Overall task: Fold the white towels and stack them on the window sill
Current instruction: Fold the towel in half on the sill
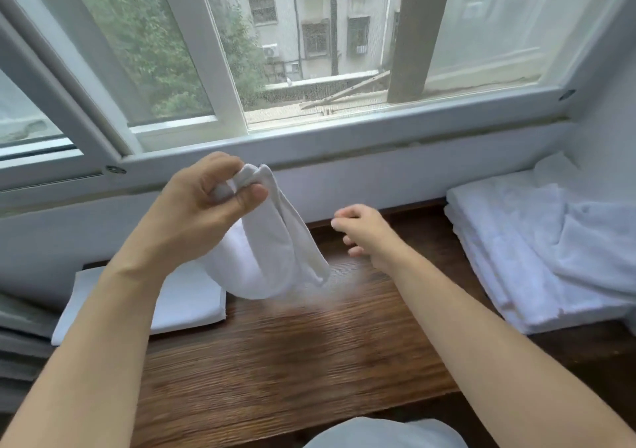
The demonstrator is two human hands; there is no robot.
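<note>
My left hand (203, 200) grips the bunched top edges of a white towel (261, 262) and holds it up over the dark wooden window sill (292, 351). The towel hangs down in a doubled loop, its lower part just above the wood. My right hand (364, 232) hovers to the right of the towel, fingers loosely curled, holding nothing. A folded white towel (186, 301) lies flat on the sill at the left, partly hidden by my left forearm. At the right sits a pile of white towels (516, 251), the top one rumpled.
The white window frame (309, 134) and low white wall run along the back of the sill. Grey layered fabric (20, 344) lies at the far left edge. A pale rounded piece of clothing (385, 434) shows at the bottom.
</note>
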